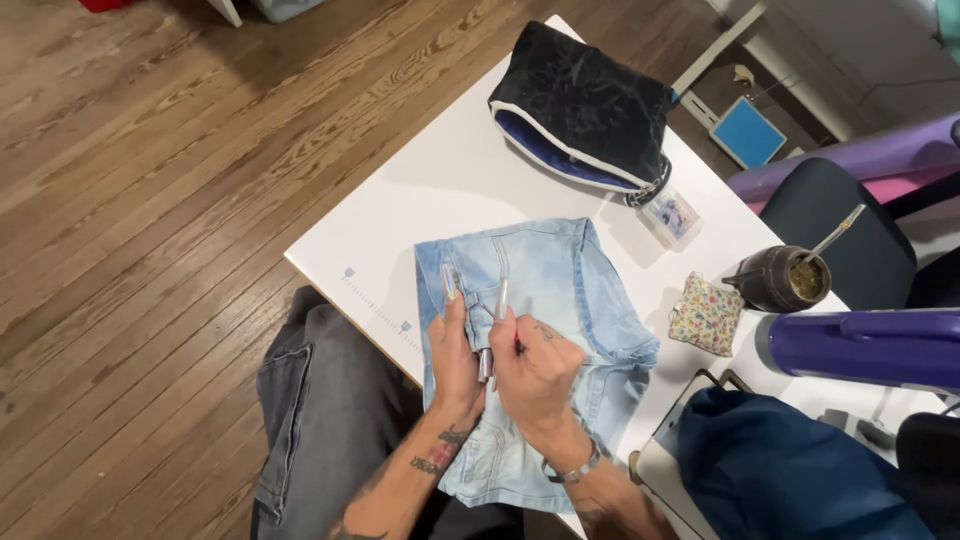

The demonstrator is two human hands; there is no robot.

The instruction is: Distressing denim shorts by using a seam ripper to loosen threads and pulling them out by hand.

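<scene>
Both hands work close together over pale blue denim shorts (545, 330) spread on the white table (440, 190), left hand (452, 355) pressing fingers flat on the fabric, right hand (535, 365) pinched around a slim silvery tool (497, 320) angled onto the denim, black pouch (585, 105) well apart.

A black pouch (585, 105), floral pincushion (706, 314) and gourd cup (778, 279) share the table (440, 190).
</scene>
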